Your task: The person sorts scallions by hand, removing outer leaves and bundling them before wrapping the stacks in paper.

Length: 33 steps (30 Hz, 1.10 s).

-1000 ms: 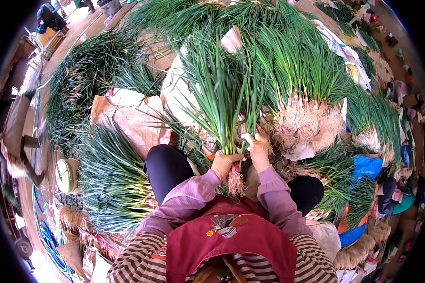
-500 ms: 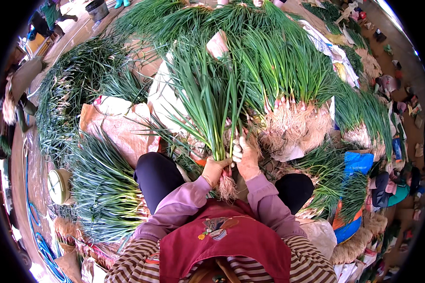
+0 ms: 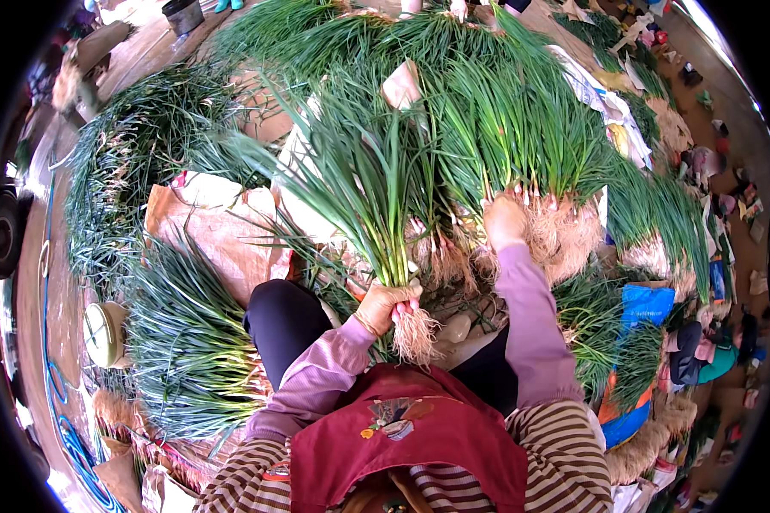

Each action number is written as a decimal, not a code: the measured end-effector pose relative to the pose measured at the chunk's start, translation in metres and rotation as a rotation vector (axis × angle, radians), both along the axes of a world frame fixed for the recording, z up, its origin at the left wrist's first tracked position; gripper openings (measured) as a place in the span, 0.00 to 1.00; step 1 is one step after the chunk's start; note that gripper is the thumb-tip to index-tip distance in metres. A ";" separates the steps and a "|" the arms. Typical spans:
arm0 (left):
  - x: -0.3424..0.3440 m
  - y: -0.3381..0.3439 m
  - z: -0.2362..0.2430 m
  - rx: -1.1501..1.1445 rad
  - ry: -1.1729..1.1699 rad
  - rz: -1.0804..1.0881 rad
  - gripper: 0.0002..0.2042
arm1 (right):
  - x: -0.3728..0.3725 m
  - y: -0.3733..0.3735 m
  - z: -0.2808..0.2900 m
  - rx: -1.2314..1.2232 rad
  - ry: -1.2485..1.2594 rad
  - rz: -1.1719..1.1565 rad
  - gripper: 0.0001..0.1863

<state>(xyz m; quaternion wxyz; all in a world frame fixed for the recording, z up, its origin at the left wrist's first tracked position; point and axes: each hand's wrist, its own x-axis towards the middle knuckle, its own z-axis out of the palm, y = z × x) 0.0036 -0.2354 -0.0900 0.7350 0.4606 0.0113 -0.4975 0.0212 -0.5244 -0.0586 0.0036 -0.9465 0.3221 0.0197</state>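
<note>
My left hand (image 3: 383, 306) is closed round a bunch of spring onions (image 3: 392, 248) just above the roots. The long green leaves fan upward and lean left, while pale pinkish bulbs and stringy roots (image 3: 416, 336) hang below the fist. My right arm stretches forward to a large heap of spring onions (image 3: 522, 111). There my right hand (image 3: 505, 221) has its fingers curled at the bulb ends, on the heap's left edge; the fingertips are partly hidden among the stalks. A few loose spring onions (image 3: 445, 252) lie between the two hands.
More onion heaps lie at the left (image 3: 192, 342) and far left (image 3: 145, 145). A tan sack (image 3: 218, 227) is spread beside my left knee, near a pale lidded tub (image 3: 105, 336). At the right stands a blue and orange bag (image 3: 646, 299). Another person's hands (image 3: 459, 10) show at the far edge.
My right hand has left the held bunch and reached forward and right to the large heap. The bunch in my left hand has tipped left. At the upper left, a carried bundle has moved farther away.
</note>
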 end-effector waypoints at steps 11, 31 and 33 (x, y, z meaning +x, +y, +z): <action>0.004 -0.010 -0.021 -0.068 0.128 0.047 0.04 | -0.047 0.051 -0.001 0.855 -0.340 -0.286 0.10; -0.003 -0.010 -0.019 0.176 -0.029 0.066 0.15 | -0.060 0.117 -0.032 0.113 -0.415 0.648 0.08; -0.002 -0.006 -0.009 0.096 -0.003 0.096 0.13 | -0.067 0.093 -0.036 0.137 -0.545 0.354 0.09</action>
